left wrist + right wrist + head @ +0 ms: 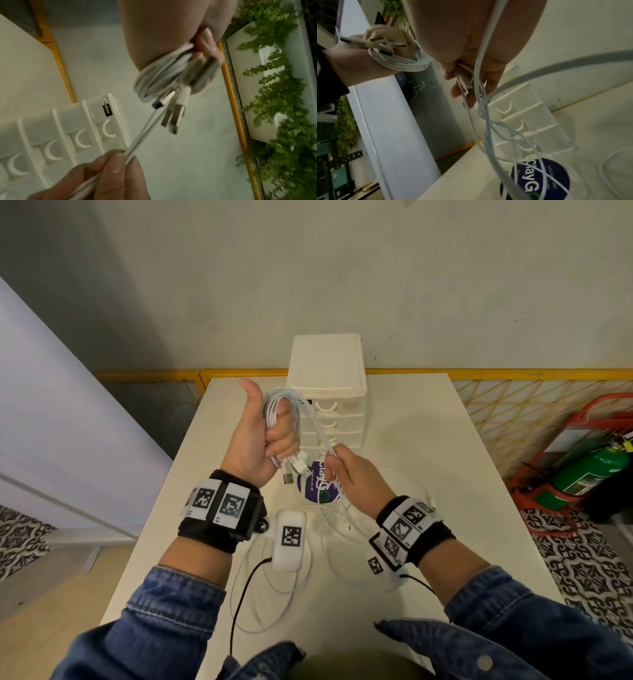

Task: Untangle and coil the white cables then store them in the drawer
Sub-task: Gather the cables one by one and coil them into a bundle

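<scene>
A cream-white bench (428,460) stands against a pale wall, with a yellow rail (513,373) running behind its far edge and patterned floor tiles (582,570) off its right edge. A green fire extinguisher (589,474) in a red stand sits on the floor beyond the right edge, and a pale blue panel (51,412) rises to the left.

At the middle of the far edge stands a white drawer unit (327,378), its drawers all closed, each front bearing a crescent handle; what lies inside cannot be told. Just in front of it on the bench lies a round purple sticker (317,486), partly covered by cable loops.

Above the bench middle, the left hand (260,440) is clenched round a coiled bundle of white cables (284,412), thumb pointing up; several USB plugs (173,119) hang from under the fist. The right hand (356,477) pinches two strands of the same cables between thumb and fingertips, close beside the left hand. From that grip, loose white cable (274,594) trails down in tangled loops onto the bench toward its near edge, lying over the sticker.

Both wrists wear black bands with printed markers, and the sleeves are blue denim.
</scene>
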`<state>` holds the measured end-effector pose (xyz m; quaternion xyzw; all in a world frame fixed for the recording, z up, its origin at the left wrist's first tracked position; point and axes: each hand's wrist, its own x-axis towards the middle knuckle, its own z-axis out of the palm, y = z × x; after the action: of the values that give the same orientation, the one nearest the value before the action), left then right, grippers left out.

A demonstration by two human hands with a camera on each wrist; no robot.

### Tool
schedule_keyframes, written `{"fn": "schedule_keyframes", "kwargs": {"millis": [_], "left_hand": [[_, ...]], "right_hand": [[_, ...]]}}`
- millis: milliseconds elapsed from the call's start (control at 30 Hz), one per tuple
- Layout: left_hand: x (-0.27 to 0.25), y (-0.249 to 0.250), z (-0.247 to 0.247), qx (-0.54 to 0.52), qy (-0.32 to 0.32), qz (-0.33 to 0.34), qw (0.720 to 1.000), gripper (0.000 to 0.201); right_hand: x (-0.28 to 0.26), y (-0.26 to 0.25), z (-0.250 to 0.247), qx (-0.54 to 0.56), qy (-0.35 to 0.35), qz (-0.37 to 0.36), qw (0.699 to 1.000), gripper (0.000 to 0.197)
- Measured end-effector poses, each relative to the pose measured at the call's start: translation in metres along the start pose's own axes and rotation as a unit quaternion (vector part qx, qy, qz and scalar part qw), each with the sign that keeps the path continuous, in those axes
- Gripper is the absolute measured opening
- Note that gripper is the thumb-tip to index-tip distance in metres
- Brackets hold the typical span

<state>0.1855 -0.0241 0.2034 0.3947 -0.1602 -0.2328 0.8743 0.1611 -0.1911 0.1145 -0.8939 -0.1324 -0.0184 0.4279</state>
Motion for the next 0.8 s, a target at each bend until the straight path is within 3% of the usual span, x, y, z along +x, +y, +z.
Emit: {"fn": "schedule_keyframes", "kwargs": {"millis": [133, 233, 300, 433, 633, 700, 733, 800], "left_hand": [[0.002, -0.001, 0.000, -0.043, 0.042, 0.073, 0.996, 0.069], [0.007, -0.001, 0.001, -0.036, 0.069, 0.123, 0.989, 0.053], [0.010, -0.001, 0.006, -0.009, 0.097, 0.158, 0.983, 0.036], [0.015, -0.007, 0.006, 0.102, 0.159, 0.210, 0.959, 0.035], [0.014, -0.023, -0.005, 0.341, 0.278, 0.246, 0.864, 0.022], [0.014, -0.030, -0.010, 0.376, 0.283, 0.244, 0.848, 0.017], [0.014, -0.034, -0.014, 0.408, 0.277, 0.238, 0.836, 0.016], [0.014, -0.040, -0.020, 0.509, 0.245, 0.211, 0.798, 0.017]], "right_hand": [[0.001, -0.001, 0.013, 0.030, -0.018, -0.006, 0.999, 0.024], [0.002, -0.006, 0.016, 0.065, -0.028, -0.005, 0.997, 0.018], [0.002, -0.009, 0.018, 0.114, -0.031, 0.008, 0.993, 0.018], [0.000, -0.018, 0.020, 0.121, -0.072, 0.009, 0.990, 0.027], [0.002, -0.019, 0.020, 0.029, -0.107, -0.044, 0.993, 0.025], [-0.001, -0.022, 0.019, 0.004, -0.119, -0.061, 0.991, 0.012], [-0.002, -0.024, 0.019, 0.000, -0.122, -0.064, 0.991, 0.014], [-0.001, -0.024, 0.017, 0.003, -0.123, -0.053, 0.991, 0.012]]}}
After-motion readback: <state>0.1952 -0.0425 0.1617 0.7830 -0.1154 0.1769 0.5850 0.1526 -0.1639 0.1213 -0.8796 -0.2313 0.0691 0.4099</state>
